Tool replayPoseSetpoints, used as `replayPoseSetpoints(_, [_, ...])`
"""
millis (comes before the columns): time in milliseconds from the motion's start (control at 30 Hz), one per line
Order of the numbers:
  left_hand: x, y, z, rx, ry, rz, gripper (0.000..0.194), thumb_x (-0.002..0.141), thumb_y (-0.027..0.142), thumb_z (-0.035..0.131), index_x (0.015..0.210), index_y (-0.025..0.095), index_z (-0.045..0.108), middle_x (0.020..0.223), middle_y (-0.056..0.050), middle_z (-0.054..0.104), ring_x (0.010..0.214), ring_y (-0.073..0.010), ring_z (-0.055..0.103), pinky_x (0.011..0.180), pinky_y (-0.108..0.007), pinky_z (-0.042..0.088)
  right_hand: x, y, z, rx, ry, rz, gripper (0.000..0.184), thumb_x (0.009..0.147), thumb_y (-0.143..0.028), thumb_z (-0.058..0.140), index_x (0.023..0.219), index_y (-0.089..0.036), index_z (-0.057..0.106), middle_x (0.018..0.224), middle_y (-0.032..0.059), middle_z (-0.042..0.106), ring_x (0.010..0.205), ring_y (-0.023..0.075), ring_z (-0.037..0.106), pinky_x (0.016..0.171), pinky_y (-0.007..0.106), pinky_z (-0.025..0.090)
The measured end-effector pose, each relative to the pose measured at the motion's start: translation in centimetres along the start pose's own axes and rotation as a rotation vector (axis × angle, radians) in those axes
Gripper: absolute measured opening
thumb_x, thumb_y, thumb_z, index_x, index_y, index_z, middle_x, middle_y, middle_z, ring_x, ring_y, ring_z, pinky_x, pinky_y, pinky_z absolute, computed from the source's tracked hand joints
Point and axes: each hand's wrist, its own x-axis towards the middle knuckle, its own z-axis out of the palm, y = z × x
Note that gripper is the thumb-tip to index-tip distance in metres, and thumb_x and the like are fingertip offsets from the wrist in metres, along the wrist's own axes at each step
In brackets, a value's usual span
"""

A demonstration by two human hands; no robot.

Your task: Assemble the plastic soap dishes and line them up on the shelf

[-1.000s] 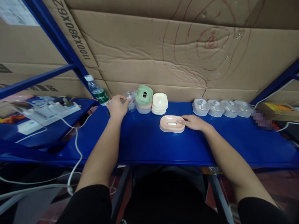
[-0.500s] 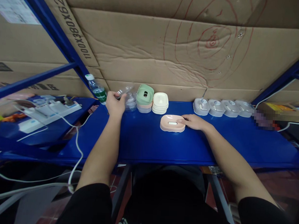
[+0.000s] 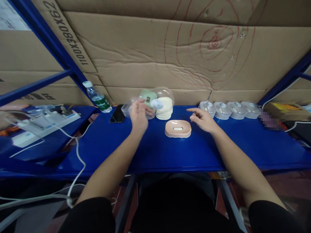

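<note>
My left hand (image 3: 138,113) is closed on a clear plastic lid (image 3: 162,94), holding it up in front of the stacked soap dishes. A pink soap dish (image 3: 178,128) lies alone on the blue shelf (image 3: 159,149), just right of that hand. My right hand (image 3: 202,119) hovers open beside the pink dish, index finger stretched toward it, touching nothing. Behind stand a stack with a green dish on top (image 3: 147,95) and a stack of cream dishes (image 3: 164,109). More clear lids (image 3: 126,109) sit at the left of the stacks.
A row of several covered white dishes (image 3: 229,109) lines the back right. A water bottle (image 3: 96,97) and a black phone (image 3: 117,113) lie at the back left. A power strip (image 3: 42,120) with white cables sits on the left shelf. Cardboard walls close the back.
My left hand lifted a clear lid off the pile at the left and carried it rightward toward the pink dish. My right hand let go of the pink dish and rose.
</note>
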Motion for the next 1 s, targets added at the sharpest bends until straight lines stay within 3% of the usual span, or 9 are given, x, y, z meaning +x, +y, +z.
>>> replayPoseSetpoints(100, [-2.7,0.0,2.2,-0.16,-0.291,-0.052,0.056,0.095,0.071,0.053,0.119,0.02,0.057,0.07,0.002,0.064,0.05,-0.012,0.058,0.05,-0.026,0.052,-0.3,-0.7,0.3,0.12,0.013,-0.066,0.062,0.09,-0.071,0.061,0.122,-0.018,0.07,0.08,0.003,0.068,0.067,0.0176,0.059,0.065,0.031,0.047])
replayPoseSetpoints(267, [-4.0,-1.2,2.9,-0.078,-0.498,-0.174,0.063,0.098,0.061,0.055,0.141,0.015,0.051,0.074,0.001,0.068,0.052,-0.0123,0.061,0.055,-0.027,0.053,-0.2,-0.9,0.5,0.118,-0.022,-0.022,0.052,0.096,-0.065,0.056,0.076,-0.018,0.067,0.069,0.0023,0.065,0.064,0.0151,0.057,0.062,0.029,0.042])
replayPoseSetpoints(433, [-3.5,-1.7,2.2,0.311,-0.701,-0.134,0.079,0.1,0.056,0.053,0.162,0.012,0.031,0.062,0.004,0.062,0.06,-0.0175,0.063,0.057,-0.028,0.046,0.2,0.2,0.1,0.123,-0.151,0.137,0.054,0.095,-0.066,0.054,0.068,-0.02,0.063,0.063,0.0012,0.065,0.055,0.0132,0.053,0.058,0.028,0.041])
replayPoseSetpoints(600, [-3.8,-1.3,2.4,0.455,-0.773,-0.17,0.082,0.101,0.062,0.047,0.162,0.009,0.031,0.061,0.003,0.061,0.062,-0.0205,0.064,0.058,-0.03,0.043,0.3,1.4,-0.1,0.081,-0.304,0.262,0.054,0.096,-0.065,0.051,0.071,-0.019,0.067,0.06,0.0012,0.064,0.049,0.0128,0.051,0.053,0.028,0.04])
replayPoseSetpoints(667, [-3.9,-1.3,2.5,0.489,-0.78,-0.196,0.083,0.1,0.065,0.045,0.161,0.01,0.035,0.071,-0.001,0.069,0.073,-0.0231,0.069,0.066,-0.031,0.048,0.3,1.6,-0.1,0.056,-0.35,0.299,0.055,0.096,-0.065,0.05,0.071,-0.019,0.068,0.058,0.0019,0.064,0.048,0.0134,0.051,0.052,0.029,0.04])
replayPoseSetpoints(733, [-3.9,-1.2,2.6,0.518,-0.779,-0.208,0.081,0.1,0.067,0.043,0.158,0.01,0.039,0.094,-0.009,0.077,0.094,-0.0275,0.073,0.081,-0.034,0.053,0.3,1.8,-0.2,0.05,-0.389,0.331,0.054,0.096,-0.063,0.05,0.069,-0.02,0.066,0.058,0.0024,0.064,0.048,0.0136,0.051,0.051,0.029,0.04])
replayPoseSetpoints(867, [-3.9,-1.0,2.7,0.6,-0.823,-0.207,0.074,0.102,0.063,0.038,0.154,0.012,0.047,0.142,-0.018,0.065,0.135,-0.0335,0.059,0.11,-0.042,0.045,0.3,2.2,-0.2,0.037,-0.453,0.339,0.046,0.095,-0.054,0.052,0.064,-0.021,0.06,0.058,0.0019,0.064,0.047,0.013,0.053,0.052,0.028,0.042])
replayPoseSetpoints(1000, [-3.9,-0.6,2.7,0.688,-0.863,-0.202,0.07,0.102,0.062,0.036,0.15,0.014,0.051,0.146,-0.018,0.062,0.137,-0.0344,0.057,0.113,-0.045,0.042,0.3,2.5,-0.2,0.018,-0.469,0.324,0.042,0.095,-0.048,0.052,0.062,-0.021,0.057,0.06,0.0018,0.065,0.049,0.0131,0.057,0.054,0.028,0.045])
